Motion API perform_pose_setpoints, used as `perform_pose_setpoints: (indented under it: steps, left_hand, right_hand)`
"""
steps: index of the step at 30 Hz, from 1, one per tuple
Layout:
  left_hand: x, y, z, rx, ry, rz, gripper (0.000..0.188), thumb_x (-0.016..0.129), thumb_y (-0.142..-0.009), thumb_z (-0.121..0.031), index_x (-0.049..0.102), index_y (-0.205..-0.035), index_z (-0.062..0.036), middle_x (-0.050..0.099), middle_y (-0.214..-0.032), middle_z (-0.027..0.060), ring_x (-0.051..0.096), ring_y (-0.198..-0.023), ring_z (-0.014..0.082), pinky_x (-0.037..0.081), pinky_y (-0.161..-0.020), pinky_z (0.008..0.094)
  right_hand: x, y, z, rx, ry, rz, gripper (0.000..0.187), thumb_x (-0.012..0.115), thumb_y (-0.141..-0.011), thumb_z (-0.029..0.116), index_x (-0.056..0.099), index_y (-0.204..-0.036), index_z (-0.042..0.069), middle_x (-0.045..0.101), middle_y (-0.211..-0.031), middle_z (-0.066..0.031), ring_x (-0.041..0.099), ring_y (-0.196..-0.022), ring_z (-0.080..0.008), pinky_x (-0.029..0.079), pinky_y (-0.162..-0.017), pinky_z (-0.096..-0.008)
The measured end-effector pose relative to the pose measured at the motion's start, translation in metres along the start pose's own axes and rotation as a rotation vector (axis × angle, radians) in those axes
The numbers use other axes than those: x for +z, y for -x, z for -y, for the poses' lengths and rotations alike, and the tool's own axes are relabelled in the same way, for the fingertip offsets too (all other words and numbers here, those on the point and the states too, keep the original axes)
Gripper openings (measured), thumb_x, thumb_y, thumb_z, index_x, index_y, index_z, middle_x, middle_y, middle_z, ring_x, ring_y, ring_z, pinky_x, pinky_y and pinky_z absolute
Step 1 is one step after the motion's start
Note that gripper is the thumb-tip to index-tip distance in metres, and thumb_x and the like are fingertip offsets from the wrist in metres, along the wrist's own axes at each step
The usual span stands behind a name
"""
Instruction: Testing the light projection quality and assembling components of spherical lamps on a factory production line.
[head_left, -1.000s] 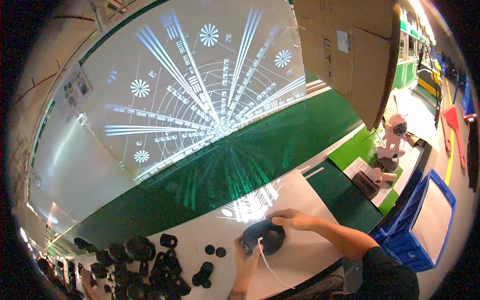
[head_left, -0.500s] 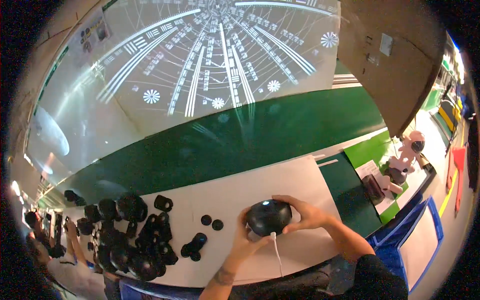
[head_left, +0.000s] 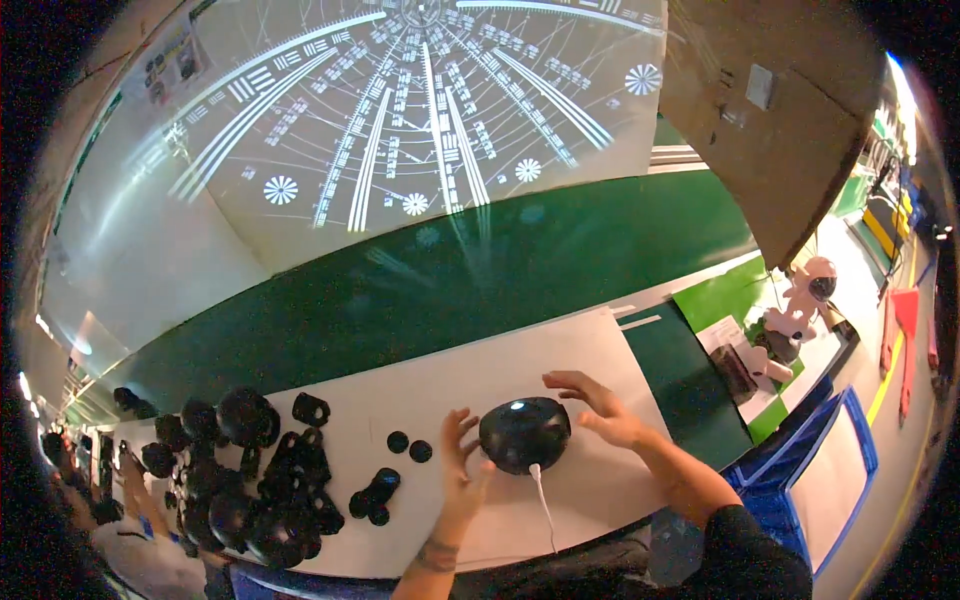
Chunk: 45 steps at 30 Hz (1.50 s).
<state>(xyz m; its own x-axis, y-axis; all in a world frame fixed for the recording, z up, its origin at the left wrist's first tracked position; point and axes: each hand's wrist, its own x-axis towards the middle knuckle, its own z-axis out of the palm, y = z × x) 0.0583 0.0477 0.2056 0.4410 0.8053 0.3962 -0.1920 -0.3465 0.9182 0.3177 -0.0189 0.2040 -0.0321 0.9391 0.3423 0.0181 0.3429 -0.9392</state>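
A glossy black rounded device, which looks like a small dome projector (head_left: 525,437), rests on the white-covered bench, a lit spot on its top. From its near side a white cable (head_left: 542,498) runs toward the bench's front edge. My left hand (head_left: 460,465) is just left of it, fingers apart and curved, holding nothing. On the other side my right hand (head_left: 603,412) is open too, its fingers stretched toward the device with a small gap between. Up ahead, a bright pattern of radiating lines is cast on a pale screen (head_left: 220,225).
Many black round housings and parts (head_left: 235,490) crowd the bench's left. Two small black discs (head_left: 398,442) and a black cluster (head_left: 376,495) lie nearer. At right are a white-and-pink astronaut-shaped figure (head_left: 795,315), a blue-edged bin (head_left: 825,480) and a hanging cardboard sheet (head_left: 775,110). Another person's arm (head_left: 140,490) is at far left.
Both hands have let go of the black device and moved apart from it; it stays on the bench. The whole view has shifted slightly.
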Motion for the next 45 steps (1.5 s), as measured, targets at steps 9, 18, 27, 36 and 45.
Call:
perform_pose_setpoints:
  steps: [9, 18, 27, 36, 45]
  left_hand:
    - [-0.024, 0.0, 0.018, -0.042, 0.005, -0.046, 0.068, 0.068, -0.089, -0.036, 0.036, -0.141, -0.0053, 0.047, -0.134, 0.0109, 0.05, -0.122, 0.0248, 0.045, -0.095, 0.036]
    - [-0.008, -0.007, 0.027, -0.087, 0.086, 0.199, 0.085, 0.072, -0.084, -0.049, 0.031, -0.143, -0.0052, 0.046, -0.137, 0.0115, 0.048, -0.124, 0.025, 0.044, -0.098, 0.039]
    - [-0.025, -0.004, 0.034, -0.016, 0.012, -0.05, 0.054, 0.049, -0.1, -0.042, 0.04, -0.137, -0.0043, 0.054, -0.126, 0.0115, 0.056, -0.111, 0.0227, 0.048, -0.087, 0.0348]
    - [-0.025, -0.002, 0.034, -0.045, 0.008, -0.108, 0.043, 0.049, -0.1, -0.032, 0.044, -0.132, -0.0041, 0.055, -0.119, 0.0102, 0.057, -0.104, 0.02, 0.048, -0.084, 0.0323]
    - [-0.024, 0.0, 0.037, -0.051, 0.018, -0.112, 0.037, 0.048, -0.1, -0.023, 0.044, -0.132, -0.0041, 0.056, -0.118, 0.0096, 0.057, -0.103, 0.0192, 0.048, -0.083, 0.0312]
  right_hand:
    - [-0.005, 0.004, -0.007, 0.063, -0.06, -0.133, 0.064, 0.059, -0.093, 0.041, 0.043, -0.139, 0.0, 0.051, -0.137, -0.0157, 0.047, -0.13, -0.0275, 0.035, -0.109, -0.0408]
    - [0.009, 0.007, -0.011, 0.07, 0.087, 0.084, 0.085, 0.068, -0.084, 0.053, 0.038, -0.144, 0.001, 0.044, -0.145, -0.0171, 0.041, -0.135, -0.0284, 0.03, -0.113, -0.0433]
    - [-0.002, 0.006, -0.021, -0.022, 0.064, -0.074, 0.073, 0.058, -0.09, 0.055, 0.044, -0.139, 0.003, 0.052, -0.136, -0.0137, 0.049, -0.128, -0.0258, 0.037, -0.105, -0.0415]
    - [0.001, 0.006, -0.017, 0.02, 0.061, -0.136, 0.062, 0.052, -0.096, 0.046, 0.046, -0.135, -0.001, 0.055, -0.131, -0.0142, 0.051, -0.123, -0.024, 0.038, -0.104, -0.038]
    - [-0.001, 0.007, -0.02, 0.041, 0.051, -0.146, 0.054, 0.055, -0.094, 0.038, 0.047, -0.134, 0.003, 0.056, -0.129, -0.0123, 0.053, -0.121, -0.0229, 0.039, -0.103, -0.0394]
